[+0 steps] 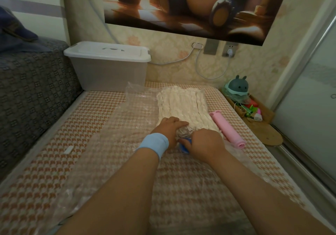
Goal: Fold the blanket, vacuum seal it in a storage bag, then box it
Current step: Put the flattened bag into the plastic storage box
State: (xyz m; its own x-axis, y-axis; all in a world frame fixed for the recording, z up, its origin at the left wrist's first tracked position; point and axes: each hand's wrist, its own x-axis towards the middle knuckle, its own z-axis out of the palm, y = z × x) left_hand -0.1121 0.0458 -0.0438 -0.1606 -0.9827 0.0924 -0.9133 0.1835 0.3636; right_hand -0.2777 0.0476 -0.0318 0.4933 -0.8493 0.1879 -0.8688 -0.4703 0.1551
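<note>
Bedroom setup, with a houndstooth-patterned mattress point(181, 176) in orange and cream taking up most of the view. Cream blanket point(181, 105) sits toward the far right part of the bed, already inside the clear storage bag point(116, 125), and it looks squashed into tight wrinkly ridges running lengthwise, pretty flat. Bag plastic spreads out crinkled to the left and toward the camera. Left hand point(168, 128), blue wristband on, lies flat with fingers spread on the blanket's near end. Right hand point(205, 143) is curled around a blue valve point(183, 144) at that same end. Pink pump point(227, 129) lies just beside the blanket on the right. White-lidded storage box point(109, 65) stands at the bed's far end, lid on.
</note>
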